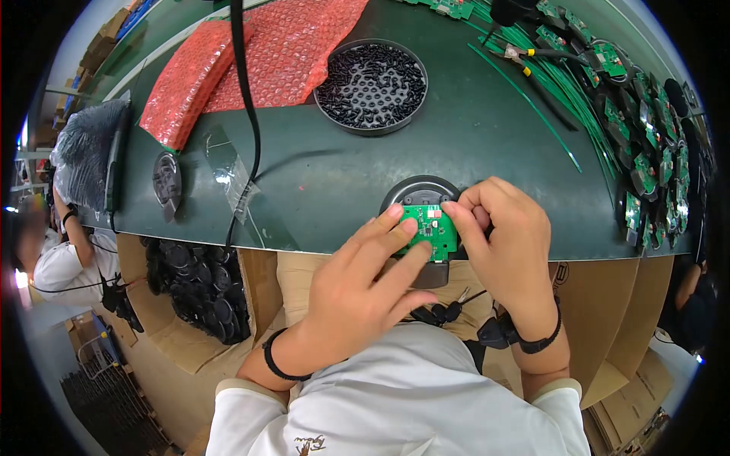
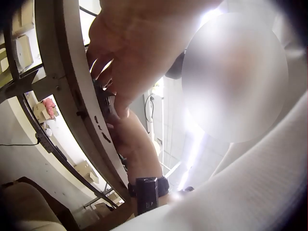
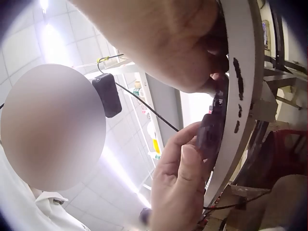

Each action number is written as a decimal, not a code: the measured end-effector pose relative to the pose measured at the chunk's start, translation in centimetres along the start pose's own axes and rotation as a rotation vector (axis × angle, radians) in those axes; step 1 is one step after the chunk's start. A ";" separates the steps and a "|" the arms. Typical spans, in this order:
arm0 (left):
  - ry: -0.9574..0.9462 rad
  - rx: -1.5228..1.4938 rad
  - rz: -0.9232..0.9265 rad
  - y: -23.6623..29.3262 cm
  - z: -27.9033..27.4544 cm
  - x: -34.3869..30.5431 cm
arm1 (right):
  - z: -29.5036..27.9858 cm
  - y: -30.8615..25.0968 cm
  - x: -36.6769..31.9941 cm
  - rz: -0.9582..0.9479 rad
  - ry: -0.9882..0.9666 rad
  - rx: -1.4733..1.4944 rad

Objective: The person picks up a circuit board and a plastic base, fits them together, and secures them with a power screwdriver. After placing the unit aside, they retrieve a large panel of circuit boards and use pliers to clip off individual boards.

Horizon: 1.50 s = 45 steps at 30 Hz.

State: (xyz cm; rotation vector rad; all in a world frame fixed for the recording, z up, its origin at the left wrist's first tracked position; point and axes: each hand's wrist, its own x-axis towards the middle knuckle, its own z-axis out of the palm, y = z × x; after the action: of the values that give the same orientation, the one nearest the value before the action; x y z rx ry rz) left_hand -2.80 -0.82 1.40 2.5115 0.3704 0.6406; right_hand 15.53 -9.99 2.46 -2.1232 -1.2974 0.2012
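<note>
In the head view, a green circuit board [image 1: 433, 237] lies over a black plastic housing [image 1: 420, 185] with a round end and a short handle, at the table's front edge. My left hand [image 1: 353, 285] holds the housing from the left, fingertips on the board's left part and thumb near the handle's end. From the right, my right hand [image 1: 509, 235] pinches the board's upper right corner, thumb on top and the other fingers curled. In the right wrist view, the left thumb and a bent finger lie against the black plastic [image 3: 207, 134]. The housing's underside is hidden.
A round tray [image 1: 372, 131] of black screws stands behind. Red bubble wrap [image 1: 266, 57], a loose black part [image 1: 166, 182], green wires [image 1: 559, 99] and cutters [image 1: 525, 61] lie around. Several boards [image 1: 646, 175] pile up at right. A carton [image 1: 262, 289] of black parts stands below left.
</note>
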 end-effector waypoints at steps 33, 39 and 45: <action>0.081 -0.025 0.002 -0.2 1.2 -0.5 | 0.1 0.0 -0.2 0.028 -0.030 0.104; 0.110 -0.057 -0.012 0.0 1.3 -0.5 | 0.5 0.0 -0.5 0.033 0.058 0.165; 0.123 -0.044 -0.026 0.5 1.0 -0.4 | 0.6 0.1 -0.6 -0.024 0.089 0.116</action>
State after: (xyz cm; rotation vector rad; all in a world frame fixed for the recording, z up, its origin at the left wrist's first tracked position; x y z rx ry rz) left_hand -2.61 -1.77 0.73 2.4286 0.4274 0.7866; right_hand 15.06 -10.24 1.83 -1.9953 -1.2291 0.1664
